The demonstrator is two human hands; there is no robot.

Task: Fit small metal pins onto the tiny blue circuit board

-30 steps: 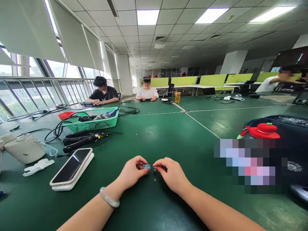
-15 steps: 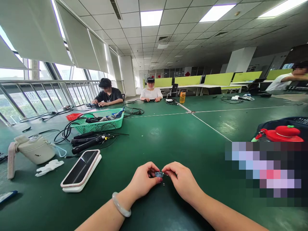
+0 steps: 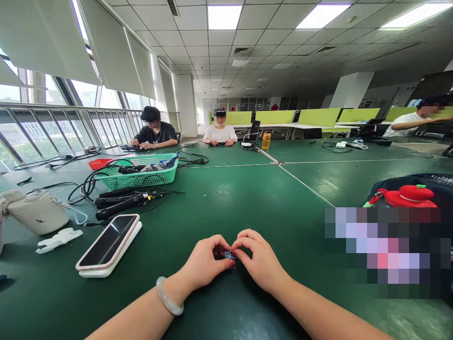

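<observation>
Honestly, with my left grip (image 3: 205, 262) and right grip (image 3: 260, 262) both pinched tight on the small blue part (image 3: 230, 255) low over the bench (image 3: 226, 198), I fear uneven pressure could flick it loose.

One head-worn camera looks forward and slightly down across the green table (image 3: 247, 198), wide-angled. The left hand (image 3: 205, 262) and right hand (image 3: 260, 259) lie very near, low at centre. Far off, the view takes in the ceiling (image 3: 269, 42) and, on the left, the windows (image 3: 35, 137).
</observation>
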